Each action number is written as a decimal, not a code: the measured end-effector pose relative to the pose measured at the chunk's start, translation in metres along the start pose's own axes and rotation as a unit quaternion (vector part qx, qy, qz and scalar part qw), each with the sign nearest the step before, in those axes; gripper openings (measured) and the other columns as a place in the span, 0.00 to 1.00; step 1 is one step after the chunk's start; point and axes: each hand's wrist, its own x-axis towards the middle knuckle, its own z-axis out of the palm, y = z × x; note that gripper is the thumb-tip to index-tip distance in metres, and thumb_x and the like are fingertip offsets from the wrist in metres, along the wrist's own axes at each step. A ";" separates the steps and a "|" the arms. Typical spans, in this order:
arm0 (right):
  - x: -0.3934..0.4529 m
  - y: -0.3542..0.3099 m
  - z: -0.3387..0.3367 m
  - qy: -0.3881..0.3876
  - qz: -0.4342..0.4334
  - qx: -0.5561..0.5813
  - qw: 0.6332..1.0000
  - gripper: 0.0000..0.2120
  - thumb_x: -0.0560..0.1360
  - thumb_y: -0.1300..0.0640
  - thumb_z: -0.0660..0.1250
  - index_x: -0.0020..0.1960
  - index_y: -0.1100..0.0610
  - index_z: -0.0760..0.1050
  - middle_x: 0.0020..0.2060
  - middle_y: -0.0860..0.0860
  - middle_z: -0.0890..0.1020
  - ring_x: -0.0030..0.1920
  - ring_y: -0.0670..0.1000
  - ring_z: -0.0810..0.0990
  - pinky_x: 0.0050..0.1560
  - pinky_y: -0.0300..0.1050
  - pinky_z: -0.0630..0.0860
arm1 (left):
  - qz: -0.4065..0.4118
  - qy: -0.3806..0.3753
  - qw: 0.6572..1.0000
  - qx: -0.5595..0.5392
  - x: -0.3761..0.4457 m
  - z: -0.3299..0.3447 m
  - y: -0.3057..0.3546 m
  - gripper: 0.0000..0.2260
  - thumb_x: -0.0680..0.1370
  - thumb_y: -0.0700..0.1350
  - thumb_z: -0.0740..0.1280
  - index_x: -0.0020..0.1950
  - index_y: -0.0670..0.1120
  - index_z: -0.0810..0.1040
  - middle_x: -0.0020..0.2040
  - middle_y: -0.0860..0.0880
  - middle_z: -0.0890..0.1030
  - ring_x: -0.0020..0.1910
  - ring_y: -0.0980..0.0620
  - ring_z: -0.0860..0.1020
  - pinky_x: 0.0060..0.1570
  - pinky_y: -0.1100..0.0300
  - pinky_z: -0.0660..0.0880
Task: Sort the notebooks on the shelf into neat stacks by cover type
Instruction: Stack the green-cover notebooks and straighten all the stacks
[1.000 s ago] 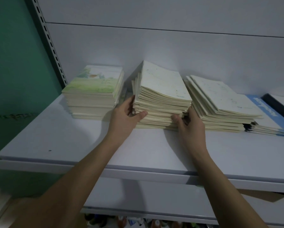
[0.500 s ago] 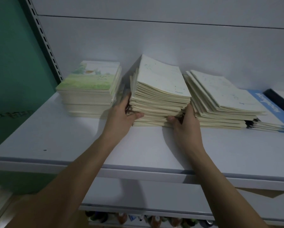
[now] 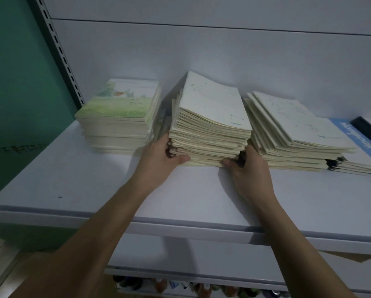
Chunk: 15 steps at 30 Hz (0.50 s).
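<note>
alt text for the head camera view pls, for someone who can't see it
Two bare hands grip the lower corners of the middle stack of cream notebooks on a white shelf: left hand at its left corner, right hand at its right. A green-covered stack stands to the left, a slumped cream stack and blue notebooks to the right.

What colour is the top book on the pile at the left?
Green grass with white sky, on the left stack's top notebook; head view shows it.
</note>
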 end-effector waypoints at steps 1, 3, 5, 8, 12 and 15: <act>0.000 0.001 0.000 0.002 -0.004 -0.001 1.000 0.08 0.74 0.58 0.69 0.42 0.50 0.70 0.35 0.43 0.77 0.38 0.39 0.75 0.35 0.30 0.67 | 0.000 -0.006 1.000 0.004 -0.001 0.000 0.000 0.23 0.69 0.41 0.78 0.60 0.54 0.75 0.50 0.63 0.81 0.49 0.65 0.81 0.54 0.67 0.76; 0.000 0.001 0.000 -0.003 -0.009 -0.004 1.000 0.09 0.75 0.59 0.69 0.41 0.52 0.69 0.33 0.44 0.75 0.36 0.41 0.74 0.34 0.33 0.66 | 0.001 -0.008 1.000 0.012 -0.002 0.000 -0.001 0.25 0.69 0.39 0.78 0.62 0.53 0.75 0.49 0.64 0.81 0.47 0.67 0.80 0.52 0.71 0.75; 0.001 0.001 0.001 -0.007 -0.009 -0.010 1.000 0.07 0.74 0.58 0.69 0.44 0.56 0.70 0.35 0.45 0.76 0.38 0.45 0.75 0.35 0.38 0.67 | -0.008 -0.002 1.000 0.006 0.000 -0.001 -0.002 0.24 0.70 0.37 0.77 0.60 0.55 0.75 0.47 0.65 0.81 0.48 0.67 0.80 0.53 0.70 0.75; 0.008 0.001 0.000 -0.008 -0.009 -0.011 1.000 0.07 0.74 0.59 0.70 0.44 0.58 0.72 0.36 0.49 0.78 0.39 0.49 0.76 0.36 0.38 0.68 | -0.022 0.001 1.000 -0.003 0.004 -0.001 -0.002 0.22 0.71 0.36 0.76 0.55 0.58 0.75 0.45 0.65 0.82 0.47 0.66 0.81 0.53 0.70 0.75; 0.014 -0.003 -0.003 -0.031 -0.032 -0.014 0.999 0.08 0.74 0.62 0.70 0.51 0.55 0.74 0.40 0.48 0.80 0.43 0.50 0.78 0.40 0.38 0.71 | -0.036 0.008 0.998 -0.046 0.009 -0.003 -0.003 0.21 0.71 0.32 0.74 0.59 0.50 0.76 0.48 0.60 0.82 0.47 0.62 0.81 0.53 0.67 0.76; 0.006 -0.002 -0.007 -0.041 -0.038 -0.022 0.998 0.10 0.74 0.58 0.70 0.54 0.52 0.74 0.42 0.46 0.80 0.44 0.48 0.77 0.38 0.30 0.68 | -0.031 0.033 0.999 -0.001 0.004 -0.001 -0.002 0.19 0.71 0.36 0.75 0.59 0.49 0.76 0.49 0.59 0.82 0.47 0.60 0.80 0.53 0.66 0.76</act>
